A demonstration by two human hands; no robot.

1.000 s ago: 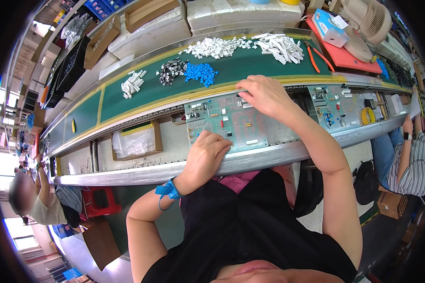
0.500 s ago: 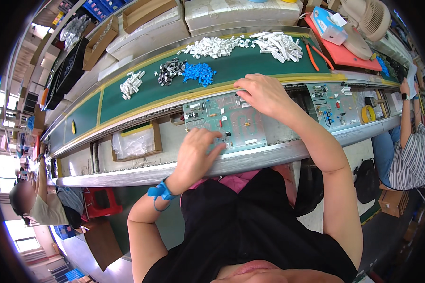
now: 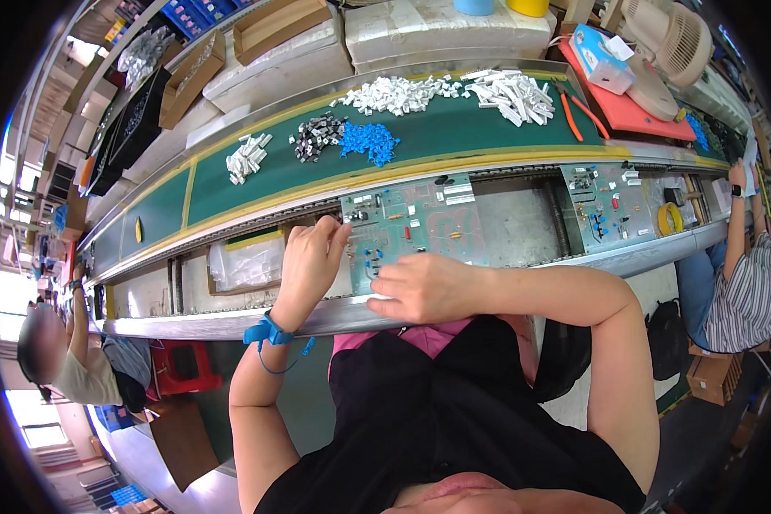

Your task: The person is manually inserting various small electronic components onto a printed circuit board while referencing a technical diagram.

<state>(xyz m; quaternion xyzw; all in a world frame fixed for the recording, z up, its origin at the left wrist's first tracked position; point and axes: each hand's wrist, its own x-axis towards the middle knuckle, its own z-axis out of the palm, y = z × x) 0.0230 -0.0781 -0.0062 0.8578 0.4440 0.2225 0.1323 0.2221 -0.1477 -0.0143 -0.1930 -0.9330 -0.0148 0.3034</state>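
A pale green circuit board (image 3: 437, 230) with small mounted parts lies on the rail track in front of me. My left hand (image 3: 311, 264) is at its left edge, fingers bent together, the tips by the dark parts of the upper left corner. Over the board's near edge is my right hand (image 3: 428, 288), its fingers curled near a group of blue parts (image 3: 372, 259). Whatever either hand's fingertips hold is too small or hidden to make out. A blue wrist strap (image 3: 268, 331) circles my left wrist.
Beyond the rail, a green bench strip carries piles of white pieces (image 3: 398, 94), black pieces (image 3: 319, 135) and blue pieces (image 3: 368, 143), plus orange-handled pliers (image 3: 578, 116). Another circuit board (image 3: 606, 206) is to the right. Co-workers are at both sides; a fan (image 3: 672, 38) stands far right.
My right hand has come from the board's far edge down to its near edge. My left hand has moved left and up to the upper left corner, uncovering the blue parts.
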